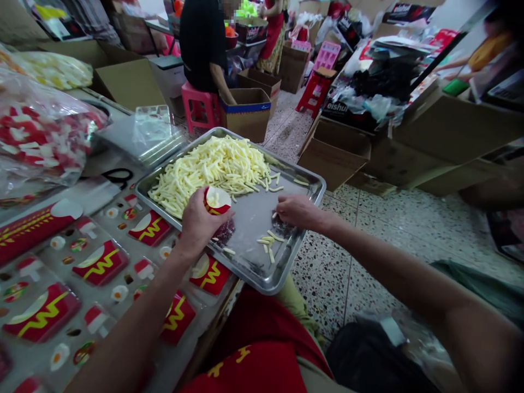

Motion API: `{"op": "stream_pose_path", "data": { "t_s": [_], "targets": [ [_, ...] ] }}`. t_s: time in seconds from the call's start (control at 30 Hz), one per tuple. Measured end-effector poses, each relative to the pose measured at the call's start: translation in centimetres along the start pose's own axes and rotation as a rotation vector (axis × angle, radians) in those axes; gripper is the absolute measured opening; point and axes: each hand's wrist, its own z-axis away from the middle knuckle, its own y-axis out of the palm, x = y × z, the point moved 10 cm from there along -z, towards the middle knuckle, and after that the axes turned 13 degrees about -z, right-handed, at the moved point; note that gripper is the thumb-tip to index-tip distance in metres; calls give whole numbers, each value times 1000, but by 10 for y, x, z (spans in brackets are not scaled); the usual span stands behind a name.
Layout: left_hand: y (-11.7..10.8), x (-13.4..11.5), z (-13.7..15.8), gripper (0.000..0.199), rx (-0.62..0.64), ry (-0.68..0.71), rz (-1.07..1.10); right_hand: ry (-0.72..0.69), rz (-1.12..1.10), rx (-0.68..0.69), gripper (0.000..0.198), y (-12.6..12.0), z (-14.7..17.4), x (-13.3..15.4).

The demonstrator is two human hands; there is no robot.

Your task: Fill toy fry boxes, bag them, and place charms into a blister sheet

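Note:
My left hand (198, 221) is wrapped round a small red and white fries carton (216, 201), held upright above the left part of a metal tray (249, 218). Pale yellow toy-like fries (213, 169) are heaped along the tray's far side. Over the tray's right side, my right hand (298, 212) has its fingers pinched together, and a pale stick shows just under the fingertips. Whether the pinch grips it is hard to see. A few loose fries (270, 240) lie on the bare metal nearby.
Clear packs with red fries cartons (102, 263) and small food shapes cover the table at left. Black-handled scissors (117, 177) and a bag of red and white pieces (39, 128) lie beyond. A person (207, 49) sits behind, reaching into a cardboard box (248, 114). Open boxes (333, 147) stand at right.

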Motion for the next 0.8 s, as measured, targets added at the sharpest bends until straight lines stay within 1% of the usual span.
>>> {"op": "stream_pose_path", "data": {
  "t_s": [0.07, 0.13, 0.2, 0.3, 0.37, 0.4, 0.47, 0.53, 0.63, 0.7, 0.73, 0.8],
  "targets": [
    [3, -7, 4, 75, 21, 23, 6, 158, -52, -61, 15, 5, 7, -2],
    [4, -6, 8, 75, 35, 20, -12, 262, -179, -98, 13, 9, 20, 3],
    [1, 0, 13, 75, 34, 4, -38, 280, -230, -118, 12, 14, 36, 18],
    [-4, 7, 17, 73, 20, -10, -65, 259, -161, -162, 12, 23, 52, 40],
    [-3, 5, 19, 73, 29, 15, -76, 267, -152, -187, 13, 29, 54, 42],
    [-2, 3, 19, 73, 39, 35, -83, 271, -173, -198, 14, 31, 52, 39],
    [3, -3, 19, 74, 64, 68, -102, 273, -229, -211, 17, 28, 43, 24],
    [8, -5, 17, 75, 88, 69, -115, 270, -302, -246, 24, 14, 30, -2],
    [16, -7, 13, 75, 115, 51, -102, 242, -401, -413, 39, -27, 9, -46],
    [22, -10, 8, 74, 139, 54, -84, 212, -427, -479, 47, -51, -9, -71],
    [24, -12, 6, 74, 150, 58, -77, 195, -422, -464, 50, -57, -20, -79],
    [28, -15, 1, 74, 163, 65, -63, 153, -395, -377, 52, -60, -45, -88]
  ]
}}
